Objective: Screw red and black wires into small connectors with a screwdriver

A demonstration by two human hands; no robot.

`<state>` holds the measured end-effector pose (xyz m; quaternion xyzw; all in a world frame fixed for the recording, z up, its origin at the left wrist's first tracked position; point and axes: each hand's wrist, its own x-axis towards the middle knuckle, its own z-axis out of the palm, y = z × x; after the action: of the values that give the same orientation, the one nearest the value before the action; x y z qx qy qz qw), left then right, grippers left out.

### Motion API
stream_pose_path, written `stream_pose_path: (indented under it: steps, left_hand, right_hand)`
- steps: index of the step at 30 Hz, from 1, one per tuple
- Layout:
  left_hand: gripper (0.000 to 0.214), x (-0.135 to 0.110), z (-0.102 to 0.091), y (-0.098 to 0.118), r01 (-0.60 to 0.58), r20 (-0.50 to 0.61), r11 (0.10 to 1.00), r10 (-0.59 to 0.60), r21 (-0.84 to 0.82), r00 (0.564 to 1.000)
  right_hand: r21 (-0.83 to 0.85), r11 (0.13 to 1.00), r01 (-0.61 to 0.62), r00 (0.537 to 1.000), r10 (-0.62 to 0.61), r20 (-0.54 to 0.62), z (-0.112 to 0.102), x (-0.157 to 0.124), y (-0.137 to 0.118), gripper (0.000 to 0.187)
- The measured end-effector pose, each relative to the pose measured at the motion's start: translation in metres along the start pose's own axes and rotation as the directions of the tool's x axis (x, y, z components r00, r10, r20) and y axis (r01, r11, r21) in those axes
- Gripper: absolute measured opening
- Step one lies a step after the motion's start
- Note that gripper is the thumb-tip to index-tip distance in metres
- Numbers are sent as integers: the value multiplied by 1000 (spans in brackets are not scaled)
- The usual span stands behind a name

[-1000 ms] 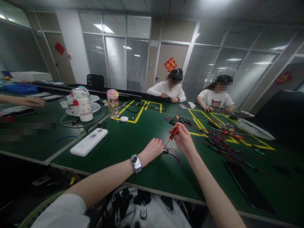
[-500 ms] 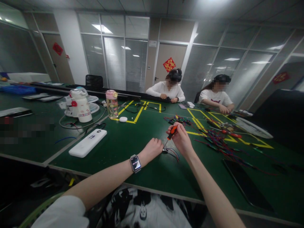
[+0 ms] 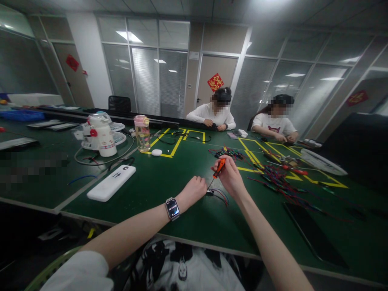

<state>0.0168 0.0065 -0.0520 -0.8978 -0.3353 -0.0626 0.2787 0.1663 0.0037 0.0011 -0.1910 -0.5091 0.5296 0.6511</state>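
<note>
My right hand [image 3: 230, 176] is closed around the orange-and-black handle of a screwdriver [image 3: 219, 167]. Its thin shaft slants down and left to a small black connector [image 3: 209, 192] low over the green table. Red, blue and black wires [image 3: 222, 196] trail from the connector toward the right. My left hand [image 3: 194, 190], with a watch on the wrist, has its fingers curled at the connector's left end and grips it; the fingertips are partly hidden.
A tangle of wires [image 3: 279, 180] lies to the right, with a smaller wire bundle [image 3: 228, 153] ahead. A dark phone [image 3: 313, 234] rests at the right front, a white power bank [image 3: 112, 184] at left. Bottles [image 3: 142, 133] stand farther back. Two people [image 3: 212, 115] sit opposite.
Both hands and the screwdriver stay nearly in place. The whole view has shifted very slightly. At the far right, the co-worker's upper body has moved a little.
</note>
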Motion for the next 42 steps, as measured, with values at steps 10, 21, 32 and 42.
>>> stream_pose_path:
  steps: [10,21,32,42]
  left_hand:
    - [13,0,1,0,11,8,1000,-11,12,1000]
    - [12,0,-1,-1,17,10,1000,-17,-7,1000]
    - [9,0,1,-1,17,2,1000,-17,-13,1000]
    - [10,0,2,-2,15,1,1000,-15,-8,1000]
  right_hand:
    - [-71,994,78,991,-85,-101,-1,2,3,21]
    - [-73,996,52,998,-55,-30,-2,1,1,22]
    - [-84,993,88,990,-96,-103,-2,2,0,20]
    - [-84,996,44,997,-49,-53,-7,2,0,21]
